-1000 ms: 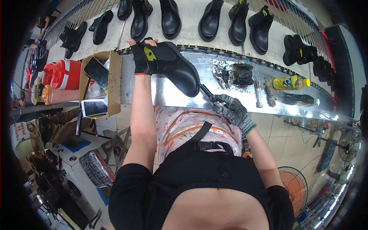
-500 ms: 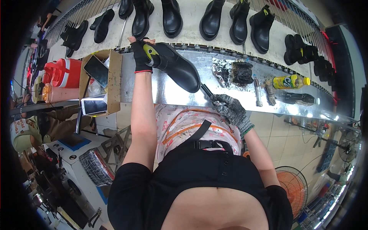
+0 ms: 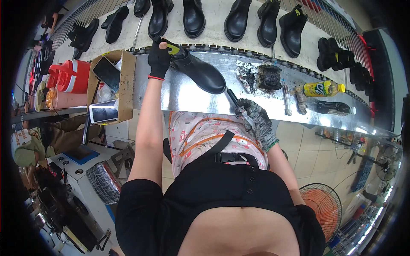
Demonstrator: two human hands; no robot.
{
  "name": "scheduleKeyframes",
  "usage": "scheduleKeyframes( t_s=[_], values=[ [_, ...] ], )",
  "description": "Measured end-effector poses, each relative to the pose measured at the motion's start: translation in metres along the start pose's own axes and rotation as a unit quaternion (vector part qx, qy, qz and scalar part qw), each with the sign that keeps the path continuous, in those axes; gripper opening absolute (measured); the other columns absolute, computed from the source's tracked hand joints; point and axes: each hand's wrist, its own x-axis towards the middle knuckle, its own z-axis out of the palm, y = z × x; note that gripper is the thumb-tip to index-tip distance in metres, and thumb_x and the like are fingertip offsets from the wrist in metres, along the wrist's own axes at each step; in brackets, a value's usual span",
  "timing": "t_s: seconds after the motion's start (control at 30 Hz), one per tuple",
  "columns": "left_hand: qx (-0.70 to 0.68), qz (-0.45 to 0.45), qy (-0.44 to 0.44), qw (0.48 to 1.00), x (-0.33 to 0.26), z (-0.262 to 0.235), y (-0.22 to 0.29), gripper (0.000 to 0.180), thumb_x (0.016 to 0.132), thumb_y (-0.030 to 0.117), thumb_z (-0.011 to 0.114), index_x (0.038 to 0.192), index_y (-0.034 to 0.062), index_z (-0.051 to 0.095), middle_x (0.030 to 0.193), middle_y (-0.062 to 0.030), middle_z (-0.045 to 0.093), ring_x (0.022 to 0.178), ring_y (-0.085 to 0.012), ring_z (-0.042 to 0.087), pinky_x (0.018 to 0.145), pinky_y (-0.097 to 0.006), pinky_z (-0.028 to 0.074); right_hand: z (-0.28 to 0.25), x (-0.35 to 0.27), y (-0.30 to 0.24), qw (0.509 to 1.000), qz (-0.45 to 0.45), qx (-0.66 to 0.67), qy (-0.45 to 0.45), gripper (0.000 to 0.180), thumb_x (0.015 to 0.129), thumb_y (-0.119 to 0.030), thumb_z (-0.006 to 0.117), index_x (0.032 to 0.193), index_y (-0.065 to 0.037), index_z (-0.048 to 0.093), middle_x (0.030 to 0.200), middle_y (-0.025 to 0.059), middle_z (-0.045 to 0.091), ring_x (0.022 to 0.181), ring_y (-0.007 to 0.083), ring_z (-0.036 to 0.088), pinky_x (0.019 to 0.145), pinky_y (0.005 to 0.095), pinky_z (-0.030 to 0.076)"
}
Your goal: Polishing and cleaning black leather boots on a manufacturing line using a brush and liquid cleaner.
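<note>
A black ankle boot (image 3: 200,75) hangs tilted over the metal ledge, toe pointing right and toward me. My left hand (image 3: 158,62), in a black glove with a red cuff and bare fingertips, grips it at the top opening, beside a yellow-green patch. In a grey knitted glove, my right hand (image 3: 255,118) is closed around a slim dark pen-like tool (image 3: 232,97). The tool's tip is close to the boot's toe edge; whether they touch I cannot tell. Part of the tool is hidden inside my glove.
Several black boots (image 3: 237,23) stand on the conveyor beyond the ledge. On the ledge (image 3: 183,100) are a blackened block (image 3: 269,77) on stained paper, a yellow bottle (image 3: 323,88) and a dark bottle (image 3: 335,109). A cardboard box (image 3: 127,85) with phones stands left, beside a red jug (image 3: 77,77).
The boot has turned, its toe now a little farther from me. My left hand has rolled around its top, and the tool tip has shifted slightly away from me with the toe.
</note>
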Motion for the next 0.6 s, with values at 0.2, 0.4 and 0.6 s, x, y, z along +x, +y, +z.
scheduleKeyframes(
  t_s=[0.2,0.4,0.6],
  values=[
    [0.037,0.073,-0.027,0.996,-0.013,-0.002,0.034,0.055,0.079,0.060,0.055,0.094,0.0071,0.052,0.075,-0.0057,0.057,0.069,-0.0227,0.060,0.064,-0.032,0.045,0.001,-0.004,-0.017,0.992,-0.089,-0.047,0.071,0.031,0.087,-0.023,0.057,0.110,-0.002,0.060,0.087,0.0036,0.066,0.069,0.0081,0.057,0.059,0.0209,0.047],
    [0.179,0.099,0.004,0.979,-0.047,0.002,0.081,0.054,0.073,0.056,0.066,0.093,0.0082,0.051,0.074,-0.0052,0.058,0.067,-0.0225,0.061,0.060,-0.033,0.045,0.000,-0.006,-0.035,0.991,-0.014,-0.080,0.104,0.031,0.088,-0.023,0.059,0.113,-0.006,0.059,0.083,0.0036,0.065,0.051,0.0071,0.053,0.043,0.0216,0.042],
    [0.250,0.085,0.017,0.965,-0.078,0.010,0.119,0.064,0.054,0.052,0.083,0.083,0.0073,0.047,0.062,-0.0025,0.051,0.054,-0.0160,0.053,0.052,-0.028,0.044,0.003,-0.003,-0.040,0.978,-0.045,-0.166,0.118,0.030,0.086,-0.021,0.061,0.112,-0.005,0.061,0.088,0.0064,0.067,0.064,0.0112,0.059,0.057,0.0260,0.048]
  ],
)
